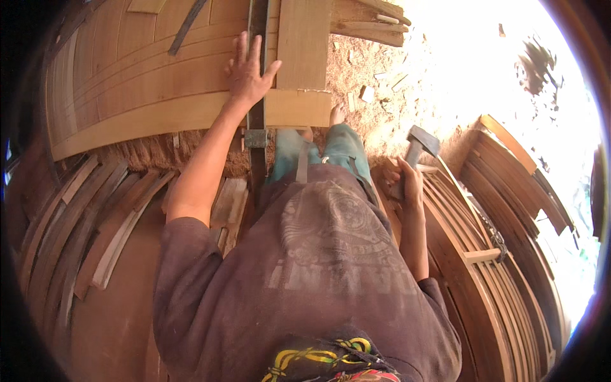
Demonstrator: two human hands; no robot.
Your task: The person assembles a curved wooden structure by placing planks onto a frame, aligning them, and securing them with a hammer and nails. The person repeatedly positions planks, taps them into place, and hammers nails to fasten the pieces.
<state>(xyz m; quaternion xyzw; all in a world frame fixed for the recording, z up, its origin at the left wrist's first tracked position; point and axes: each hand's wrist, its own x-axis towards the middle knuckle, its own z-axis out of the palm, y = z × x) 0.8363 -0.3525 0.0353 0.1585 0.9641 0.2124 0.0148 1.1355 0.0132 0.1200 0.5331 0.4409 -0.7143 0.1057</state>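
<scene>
My left hand (247, 76) lies spread on a dark metal bar clamp (257, 114), fingers apart and gripping nothing. This bar runs lengthwise across a large wooden door panel (146, 108), and a metal block (256, 138) sits on it just past the panel's near edge. Beside the bar, a flat board (304, 44) forms part of the panel's right side. Off to the right, my right hand (407, 181) is closed round the handle of a hatchet (425, 140), whose dark wedge-shaped head points away from me. A loose dark metal strip (187, 27) rests on the panel.
Narrow wooden strips (95, 216) are stacked on the left. At right stand a slatted wooden frame (482, 256) and stacked brown boards (509, 178). Sawdust and wood scraps (367, 93) cover the ground ahead, near my bare foot. Rough timber pieces (369, 28) lie farther off.
</scene>
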